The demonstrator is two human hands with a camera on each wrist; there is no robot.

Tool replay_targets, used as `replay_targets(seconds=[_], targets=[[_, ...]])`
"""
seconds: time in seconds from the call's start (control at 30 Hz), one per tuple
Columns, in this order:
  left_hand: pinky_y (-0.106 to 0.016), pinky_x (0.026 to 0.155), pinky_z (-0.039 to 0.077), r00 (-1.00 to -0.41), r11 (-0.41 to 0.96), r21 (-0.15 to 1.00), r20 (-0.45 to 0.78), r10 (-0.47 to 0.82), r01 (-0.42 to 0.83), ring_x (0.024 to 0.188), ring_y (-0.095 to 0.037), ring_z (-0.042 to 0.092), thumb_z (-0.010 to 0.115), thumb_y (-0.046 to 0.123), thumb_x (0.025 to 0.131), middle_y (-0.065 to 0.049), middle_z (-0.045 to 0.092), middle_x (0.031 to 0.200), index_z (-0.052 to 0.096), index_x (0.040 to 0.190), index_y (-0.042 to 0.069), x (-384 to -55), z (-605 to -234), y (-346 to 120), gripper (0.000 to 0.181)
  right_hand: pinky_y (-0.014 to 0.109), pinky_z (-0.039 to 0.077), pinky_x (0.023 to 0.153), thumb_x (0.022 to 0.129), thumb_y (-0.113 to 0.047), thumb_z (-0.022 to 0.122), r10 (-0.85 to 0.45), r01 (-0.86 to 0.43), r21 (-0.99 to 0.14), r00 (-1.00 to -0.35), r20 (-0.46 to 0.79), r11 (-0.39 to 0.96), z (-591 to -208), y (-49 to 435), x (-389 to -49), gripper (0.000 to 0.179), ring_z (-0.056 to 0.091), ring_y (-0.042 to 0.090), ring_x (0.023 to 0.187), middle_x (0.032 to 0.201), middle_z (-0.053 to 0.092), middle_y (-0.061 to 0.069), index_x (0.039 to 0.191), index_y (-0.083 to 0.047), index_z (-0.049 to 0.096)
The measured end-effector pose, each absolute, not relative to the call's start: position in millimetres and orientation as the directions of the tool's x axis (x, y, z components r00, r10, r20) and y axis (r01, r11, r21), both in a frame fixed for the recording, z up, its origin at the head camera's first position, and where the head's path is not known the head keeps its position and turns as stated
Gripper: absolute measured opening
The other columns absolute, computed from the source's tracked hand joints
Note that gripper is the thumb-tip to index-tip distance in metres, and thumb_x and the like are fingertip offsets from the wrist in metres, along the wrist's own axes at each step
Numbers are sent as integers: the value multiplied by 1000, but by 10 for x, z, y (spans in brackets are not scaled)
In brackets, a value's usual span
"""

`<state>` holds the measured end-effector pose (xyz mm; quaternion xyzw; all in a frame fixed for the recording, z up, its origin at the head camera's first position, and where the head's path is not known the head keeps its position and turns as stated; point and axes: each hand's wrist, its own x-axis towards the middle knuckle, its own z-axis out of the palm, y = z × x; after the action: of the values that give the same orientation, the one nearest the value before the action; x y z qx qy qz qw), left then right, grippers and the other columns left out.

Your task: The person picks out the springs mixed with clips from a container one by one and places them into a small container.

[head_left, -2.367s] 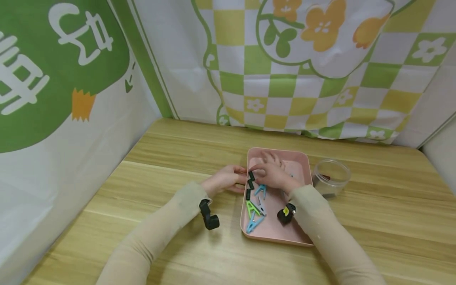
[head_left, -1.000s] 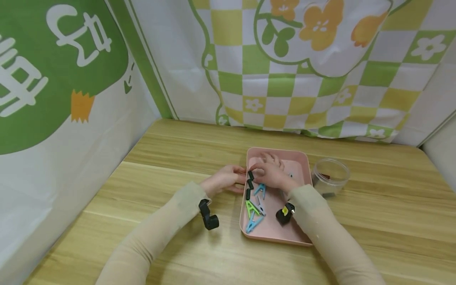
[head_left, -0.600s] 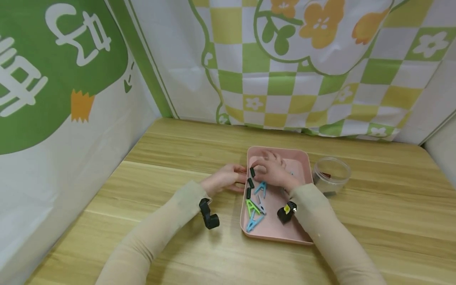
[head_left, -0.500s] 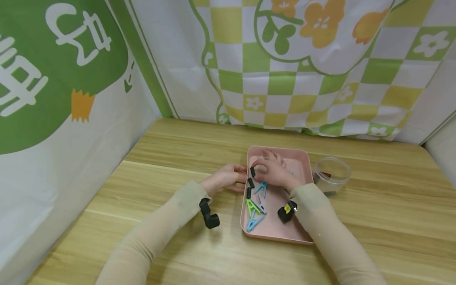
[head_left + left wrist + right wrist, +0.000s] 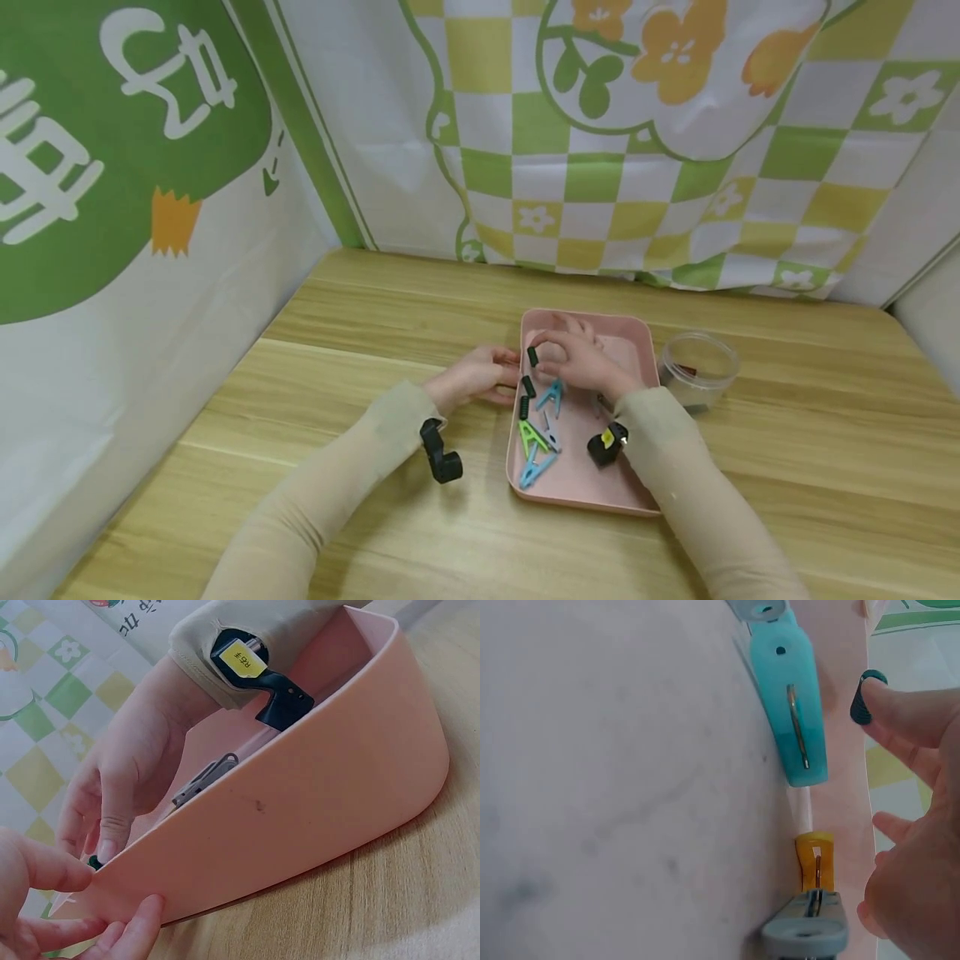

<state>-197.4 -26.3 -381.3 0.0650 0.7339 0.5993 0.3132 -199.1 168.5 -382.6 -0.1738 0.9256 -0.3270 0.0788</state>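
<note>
My right hand (image 5: 579, 360) is inside the pink tray (image 5: 592, 503) near its left wall. Its thumb and index finger pinch a small dark green ribbed piece (image 5: 861, 709). My left hand (image 5: 477, 377) rests against the outside of that wall, one fingertip right at the rim beside the ribbed piece in the left wrist view. Two similar dark ribbed pieces (image 5: 523, 407) lie along the wall nearer me. A blue clothespin (image 5: 552, 393), a lime green clothespin (image 5: 530, 436), a greyish clothespin (image 5: 551, 439) and another blue clothespin (image 5: 536, 471) lie close by.
Right of the tray stands a clear round jar (image 5: 699, 371) with dark and reddish things in it. A yellow clothespin (image 5: 815, 859) lies in the tray, shown in the right wrist view. A patterned cloth (image 5: 600, 225) hangs behind the wooden table (image 5: 405, 292).
My right hand has shifted slightly away from me and to the right, carrying the dark ribbed piece apart from the other two. My left hand stays at the tray's wall.
</note>
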Motion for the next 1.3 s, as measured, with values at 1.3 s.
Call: replay_targets(seconds=[1.3], targets=[[-41,86,57,-779,255,921,-385,494,-293,111,-34,59,54,3,93,-25,52,130,39,138,-8,-1963,-3793,-303,48,71,14,107,91,-20,64,-434,-358,-607,-900,23,710,-3442,1775,-2027,30,1,45,141,157,11,15,119,-9,62]])
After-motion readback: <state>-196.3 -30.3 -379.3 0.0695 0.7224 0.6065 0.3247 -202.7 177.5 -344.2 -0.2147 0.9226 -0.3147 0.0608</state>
